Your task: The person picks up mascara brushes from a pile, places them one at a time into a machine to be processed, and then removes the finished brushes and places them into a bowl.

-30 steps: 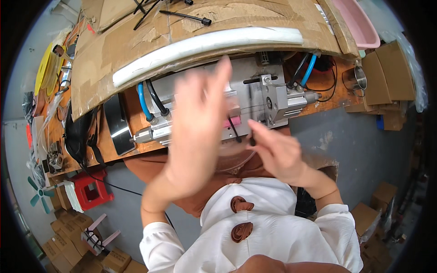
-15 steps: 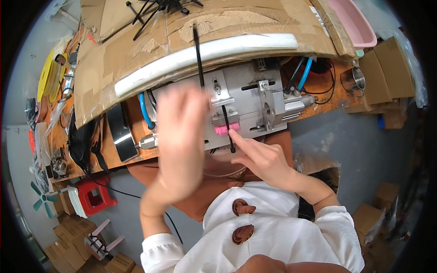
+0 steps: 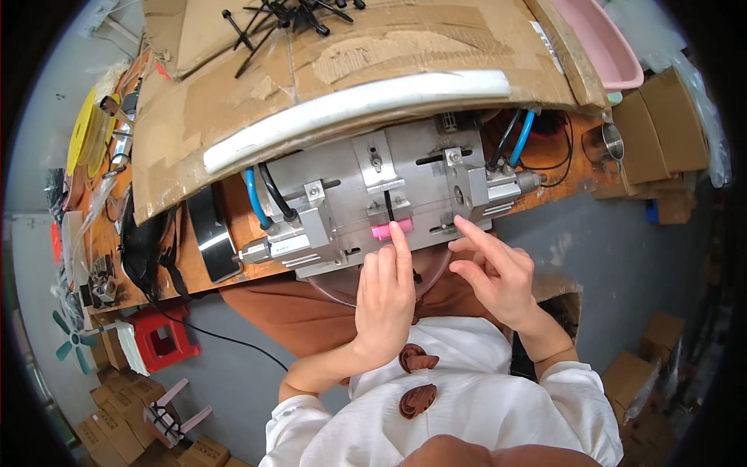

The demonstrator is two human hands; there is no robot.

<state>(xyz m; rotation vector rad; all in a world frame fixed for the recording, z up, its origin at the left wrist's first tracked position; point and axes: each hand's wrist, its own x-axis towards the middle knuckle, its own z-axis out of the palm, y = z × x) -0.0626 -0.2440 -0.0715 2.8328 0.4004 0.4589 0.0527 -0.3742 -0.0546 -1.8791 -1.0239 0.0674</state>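
My left hand (image 3: 385, 292) is in front of the metal fixture (image 3: 296, 167), its index finger stretched onto a pink piece (image 3: 381, 232) and the other fingers bent. A thin black rod (image 3: 389, 205) runs through the fixture's middle block to the pink piece. Its near part is hidden behind my left hand. To the right, my right hand (image 3: 498, 284) hovers with fingers apart and nothing in them, its index fingertip near the right clamp block (image 3: 467, 187). Beneath the fixture's front edge, a clear bowl (image 3: 331, 294) sits over my lap, partly covered by my hands.
Cardboard (image 3: 179, 148) with a white foam strip (image 3: 350, 109) overhangs the fixture. Several black rods (image 3: 292, 15) lie on it. Blue hoses (image 3: 253, 198) reach the clamp blocks. A phone-like black slab (image 3: 212, 233) is at left, a metal cup (image 3: 603, 142) at right, a red stool (image 3: 163, 335) below.
My left hand has come down and right, from a blur over the fixture to the pink piece. My right hand has drawn back rightward. The black rod crossing the foam strip is gone from there.
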